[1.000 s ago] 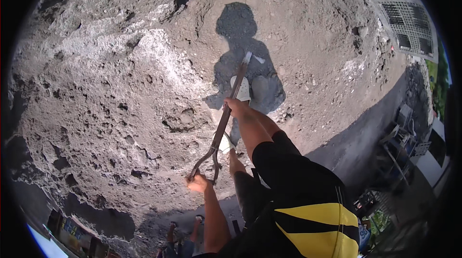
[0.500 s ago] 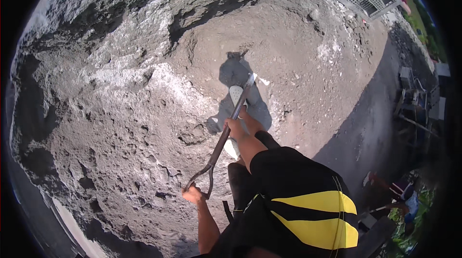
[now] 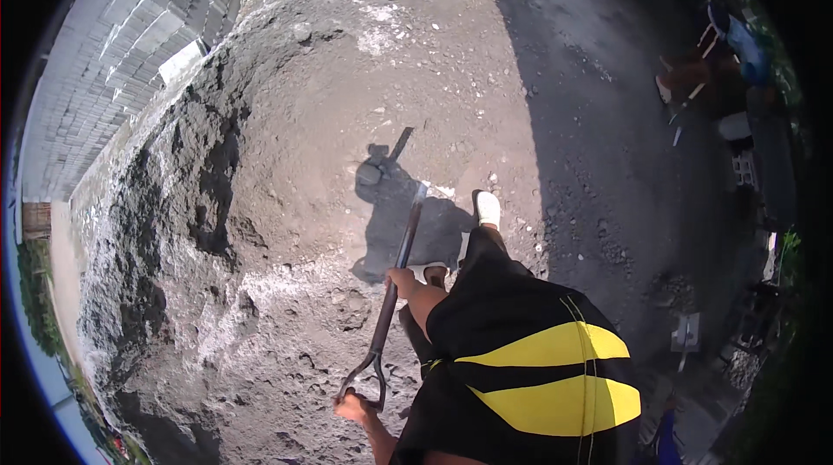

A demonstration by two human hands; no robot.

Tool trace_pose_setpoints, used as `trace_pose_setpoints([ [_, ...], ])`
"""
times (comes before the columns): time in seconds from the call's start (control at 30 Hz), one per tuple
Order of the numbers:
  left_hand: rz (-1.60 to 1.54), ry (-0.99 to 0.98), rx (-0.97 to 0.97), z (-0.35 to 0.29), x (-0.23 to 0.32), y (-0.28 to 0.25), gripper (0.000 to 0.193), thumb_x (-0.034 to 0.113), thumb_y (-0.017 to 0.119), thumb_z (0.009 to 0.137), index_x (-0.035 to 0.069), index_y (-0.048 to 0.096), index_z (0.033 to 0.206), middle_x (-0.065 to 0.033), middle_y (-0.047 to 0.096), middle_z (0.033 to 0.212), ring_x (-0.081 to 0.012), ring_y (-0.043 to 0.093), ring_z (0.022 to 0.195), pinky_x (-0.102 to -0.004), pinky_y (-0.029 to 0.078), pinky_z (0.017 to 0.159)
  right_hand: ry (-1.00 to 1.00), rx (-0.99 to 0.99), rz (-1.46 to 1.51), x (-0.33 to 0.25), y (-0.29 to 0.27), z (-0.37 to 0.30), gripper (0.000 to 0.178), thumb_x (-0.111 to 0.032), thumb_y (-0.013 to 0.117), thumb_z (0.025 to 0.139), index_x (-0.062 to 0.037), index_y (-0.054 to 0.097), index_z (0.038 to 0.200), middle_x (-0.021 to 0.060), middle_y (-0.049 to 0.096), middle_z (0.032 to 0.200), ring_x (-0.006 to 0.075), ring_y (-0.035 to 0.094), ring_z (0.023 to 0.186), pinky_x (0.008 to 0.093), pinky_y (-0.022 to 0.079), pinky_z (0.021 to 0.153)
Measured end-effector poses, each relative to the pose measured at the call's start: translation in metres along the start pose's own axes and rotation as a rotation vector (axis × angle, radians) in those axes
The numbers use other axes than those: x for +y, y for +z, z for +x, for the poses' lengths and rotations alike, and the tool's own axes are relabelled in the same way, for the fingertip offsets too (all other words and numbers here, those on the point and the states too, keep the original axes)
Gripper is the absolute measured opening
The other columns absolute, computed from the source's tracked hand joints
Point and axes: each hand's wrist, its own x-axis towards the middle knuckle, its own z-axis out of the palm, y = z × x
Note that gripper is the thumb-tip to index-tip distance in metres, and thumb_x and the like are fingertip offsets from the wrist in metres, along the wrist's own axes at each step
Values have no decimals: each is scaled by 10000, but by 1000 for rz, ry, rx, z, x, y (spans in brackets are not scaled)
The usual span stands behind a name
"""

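I hold a shovel with a dark shaft and a forked grip. My left hand is closed round the grip's crossbar at the lower end. My right hand wraps the shaft about midway up. The shaft slants up and away to a pale metal end over the grey-brown ground; the blade is hard to make out. Beside it falls my shadow. A white shoe is on my foot right of the shaft, and the other foot shows partly behind my right hand.
Rough, pitted ground rises on the left. A stack of grey blocks stands at the far left. A shaded strip runs along the right. Another person in blue is at the upper right, and a second shovel lies lower right.
My view has turned to the right, bringing the block stack into sight. My feet have shifted. Both hands remain on the shovel, and its pale metal end now appears lower in view.
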Motion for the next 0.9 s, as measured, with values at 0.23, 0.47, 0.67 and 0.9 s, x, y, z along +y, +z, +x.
trace_pose_setpoints([
  [0.23, -162, 263, -515, -70, 166, 130, 133, 13, 546, 616, 23, 415, 637, -38, 427, 498, -128, 401, 395, -278, 316, 372, -171, 181, 575, -182, -142, 22, 84, -71, 516, 709, 4, 495, 679, 92, 473, 546, 213, 484, 468, 321, 422, 450],
  [0.47, -28, 691, -1506, -405, 408, 248, 386, -29, 594, 660, -35, 468, 1025, -71, 538, 640, -94, 463, 457, -228, 341, 388, -498, 521, 1110, -387, -423, -43, 96, -89, 506, 720, -8, 488, 673, 84, 472, 546, 201, 474, 460, 303, 419, 449],
  [0.67, 264, 1582, -2231, -588, 438, 116, 645, 146, 673, 679, 97, 359, 1240, -203, 554, 1044, -380, 525, 981, -422, 415, 820, -284, -29, 1052, -422, -532, -122, 165, -183, 512, 780, -41, 429, 774, 66, 488, 612, 179, 506, 528, 287, 454, 488],
  [0.9, 250, 1236, -1622, -415, 454, 161, 539, -15, 635, 654, -11, 453, 1162, -91, 598, 815, -126, 560, 629, -246, 443, 551, -838, 5, 367, -385, -353, 3, 111, -83, 534, 751, -3, 469, 792, 120, 518, 656, 240, 547, 566, 351, 481, 506],
])
